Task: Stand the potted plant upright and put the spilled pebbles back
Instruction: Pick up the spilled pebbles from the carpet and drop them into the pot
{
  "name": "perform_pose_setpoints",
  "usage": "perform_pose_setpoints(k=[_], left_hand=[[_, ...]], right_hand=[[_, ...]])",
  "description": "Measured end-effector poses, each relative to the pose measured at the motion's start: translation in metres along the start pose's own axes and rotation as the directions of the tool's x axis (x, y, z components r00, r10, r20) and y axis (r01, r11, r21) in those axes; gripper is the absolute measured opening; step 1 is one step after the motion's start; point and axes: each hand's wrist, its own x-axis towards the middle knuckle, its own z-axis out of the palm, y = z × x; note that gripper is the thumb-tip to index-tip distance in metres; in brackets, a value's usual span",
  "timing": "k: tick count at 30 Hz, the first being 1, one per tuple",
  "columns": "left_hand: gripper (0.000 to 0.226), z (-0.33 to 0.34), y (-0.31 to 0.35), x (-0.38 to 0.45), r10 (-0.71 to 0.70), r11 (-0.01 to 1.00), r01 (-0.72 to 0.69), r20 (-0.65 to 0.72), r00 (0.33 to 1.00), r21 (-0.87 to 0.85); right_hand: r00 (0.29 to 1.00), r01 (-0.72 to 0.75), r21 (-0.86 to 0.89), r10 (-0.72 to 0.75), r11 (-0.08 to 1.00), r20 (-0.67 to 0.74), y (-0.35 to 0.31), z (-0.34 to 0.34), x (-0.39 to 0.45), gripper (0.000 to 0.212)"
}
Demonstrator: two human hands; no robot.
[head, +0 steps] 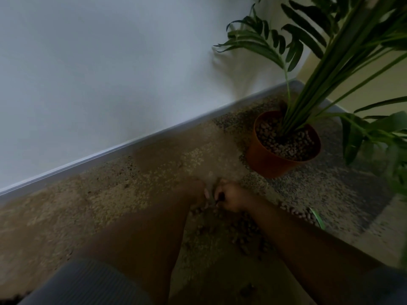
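Your hands point(220, 198) meet on speckled carpet point(110, 205) over spilled pebbles point(242, 227), grip unclear; orange pot point(264, 161) stands pebble-filled near the skirting point(132, 146).

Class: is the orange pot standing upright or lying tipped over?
Upright. The pot stands on its base on the carpet, rim up, pebbles inside, stems rising from it.

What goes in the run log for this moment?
pot: upright | pebbles: spilled on carpet | left hand, right hand: together, gathering

no readable text, no labels, no brands, no numbers, no signs anywhere in view
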Motion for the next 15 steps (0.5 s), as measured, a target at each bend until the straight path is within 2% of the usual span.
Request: perform_pose_setpoints(k=[4,6,8,10,12,14,15], left_hand=[[0.03,0.005,0.007,-0.008,-0.012,0.997,0.019,-0.093,0.996,0.071],[0.031,0.01,0.009,-0.009,-0.071,0.997,0.076,-0.121,0.99,0.034],[0.031,0.013,0.009,-0.008,-0.082,0.996,0.084,-0.135,0.987,0.006],[0.031,0.015,0.008,-0.008,-0.109,0.994,0.106,-0.16,0.981,-0.023],[0.03,0.013,0.009,-0.01,-0.124,0.992,0.117,-0.185,0.975,-0.048],[0.028,0.014,0.008,-0.007,-0.144,0.988,0.128,-0.206,0.968,-0.087],[0.027,0.013,0.009,-0.009,-0.163,0.984,0.146,-0.186,0.969,-0.104]], right_hand=[[0.997,-0.071,-0.014,0.071,0.997,-0.021,-0.001,0.006,-0.001,0.019],[0.992,-0.117,0.014,0.118,0.993,-0.039,-0.004,0.008,-0.002,0.02],[0.979,-0.177,0.149,0.189,0.973,-0.07,-0.006,0.011,-0.002,0.021],[0.953,-0.249,0.351,0.294,0.903,-0.078,-0.006,0.014,-0.002,0.022],[0.912,-0.316,0.591,0.41,0.742,-0.027,-0.008,0.014,-0.002,0.018],[0.874,-0.343,0.83,0.472,0.44,0.111,-0.012,0.009,-0.003,0.013],[0.867,-0.34,0.889,0.468,0.306,0.171,-0.013,0.005,-0.005,0.013]])
